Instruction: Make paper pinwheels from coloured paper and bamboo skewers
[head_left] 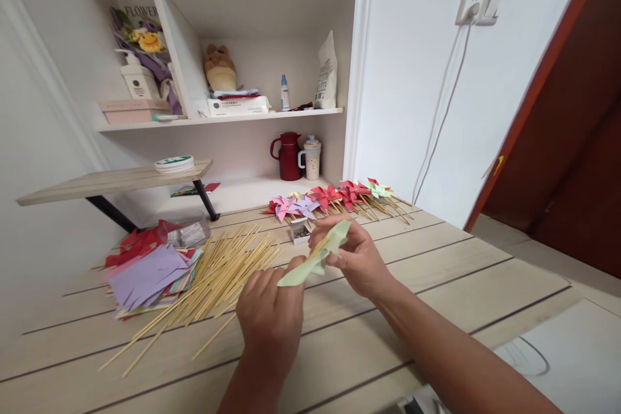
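Between my hands is a light green paper pinwheel (317, 264), seen nearly edge-on and slightly blurred. My left hand (270, 310) is closed at its lower left end. My right hand (361, 259) curls round the upper right part, thumb and fingers on the paper. A short length of bamboo stick (319, 247) shows against the paper; its ends are hidden by the hands. Just beyond them sits a small open white box (300, 231) of tiny dark metal pieces. Many loose bamboo sticks (228, 278) lie left of my left hand.
Finished pinwheels (327, 196) on sticks lie along the table's back edge. Purple cut paper sheets (145, 275) top a coloured pile at left, by a clear plastic box (191, 233). A small raised wooden shelf (121, 180) stands behind. A white sheet (567, 362) is at right.
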Tool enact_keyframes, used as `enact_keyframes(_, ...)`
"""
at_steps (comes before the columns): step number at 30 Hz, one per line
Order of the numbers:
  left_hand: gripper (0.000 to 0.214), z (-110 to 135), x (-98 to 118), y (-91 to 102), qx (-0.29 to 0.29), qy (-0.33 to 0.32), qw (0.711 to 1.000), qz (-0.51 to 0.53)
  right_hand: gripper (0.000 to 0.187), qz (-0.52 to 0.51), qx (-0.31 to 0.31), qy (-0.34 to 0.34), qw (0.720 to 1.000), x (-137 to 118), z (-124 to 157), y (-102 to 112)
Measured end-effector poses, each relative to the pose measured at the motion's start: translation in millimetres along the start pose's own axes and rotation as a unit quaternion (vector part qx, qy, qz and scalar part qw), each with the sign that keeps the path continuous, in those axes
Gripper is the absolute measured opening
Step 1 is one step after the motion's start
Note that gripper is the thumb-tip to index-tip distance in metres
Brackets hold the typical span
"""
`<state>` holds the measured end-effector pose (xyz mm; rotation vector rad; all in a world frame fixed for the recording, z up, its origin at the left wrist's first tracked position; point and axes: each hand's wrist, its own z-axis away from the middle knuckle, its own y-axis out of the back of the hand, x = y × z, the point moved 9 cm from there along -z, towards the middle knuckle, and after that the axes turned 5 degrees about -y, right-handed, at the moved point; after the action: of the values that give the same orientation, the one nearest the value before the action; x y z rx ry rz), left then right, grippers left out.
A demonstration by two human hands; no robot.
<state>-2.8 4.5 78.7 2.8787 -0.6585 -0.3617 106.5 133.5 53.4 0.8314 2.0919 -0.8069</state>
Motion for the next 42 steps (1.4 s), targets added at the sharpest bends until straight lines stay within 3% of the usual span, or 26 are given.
enact_keyframes(2, 0.009, 4.2, -17.9, -5.4, -0.006, 0.108, 0.993, 0.054, 0.059, -0.013, 0.003, 0.006, 1.0, -3.9, -2.2, -1.8)
enact_keyframes(4, 0.015, 17.5, -41.1, -22.9, -0.055, 0.277, 0.946, 0.157, 0.064, -0.021, 0.033, 0.013, 0.999, -6.8, -4.7, 2.2)
enact_keyframes(6, 0.025, 37.6, -50.0, -46.9, -0.124, 0.428, 0.85, 0.282, 0.059, -0.02, 0.09, 0.002, 0.996, -4.0, -6.6, 12.5)
enact_keyframes(8, 0.034, 50.0, -45.9, -61.4, -0.154, 0.511, 0.757, 0.377, 0.051, -0.023, 0.154, -0.029, 0.987, 4.4, -6.7, 26.0)
enact_keyframes(10, 0.039, 52.5, -42.4, -66.0, -0.145, 0.541, 0.709, 0.429, 0.045, -0.038, 0.205, -0.061, 0.976, 14.4, -5.3, 37.7)
enact_keyframes(13, 0.04, 53.0, -43.2, -67.8, -0.118, 0.553, 0.684, 0.461, 0.041, -0.066, 0.242, -0.087, 0.964, 24.6, -3.4, 46.4)
enact_keyframes(20, 0.03, 68.6, -55.9, -70.2, -0.004, 0.624, 0.592, 0.51, 0.038, -0.058, 0.212, -0.107, 0.97, 29.2, -3.3, 39.5)
enact_keyframes(23, 0.029, 73.8, -59.3, -69.4, 0.034, 0.648, 0.566, 0.508, 0.034, -0.019, 0.138, -0.177, 0.974, 42.6, -2.0, 24.3)
enact_keyframes(27, 0.029, 77.0, -62.8, -67.3, 0.064, 0.655, 0.56, 0.504, 0.035, 0.03, -0.022, -0.283, 0.958, 68.4, 9.0, -12.3)
enact_keyframes(31, 0.034, 83.3, -65.0, -67.8, 0.072, 0.677, 0.533, 0.503, 0.038, 0.002, -0.12, -0.322, 0.939, 86.0, 22.2, -41.7)
enact_keyframes(36, 0.041, 89.8, -71.3, -64.7, 0.115, 0.705, 0.498, 0.492, 0.044, -0.02, -0.122, -0.326, 0.937, 91.9, 27.3, -48.6)
enact_keyframes(42, 0.041, 88.4, -69.8, -66.9, 0.094, 0.692, 0.511, 0.502, 0.047, -0.036, -0.103, -0.305, 0.946, 82.4, 23.4, -48.2)
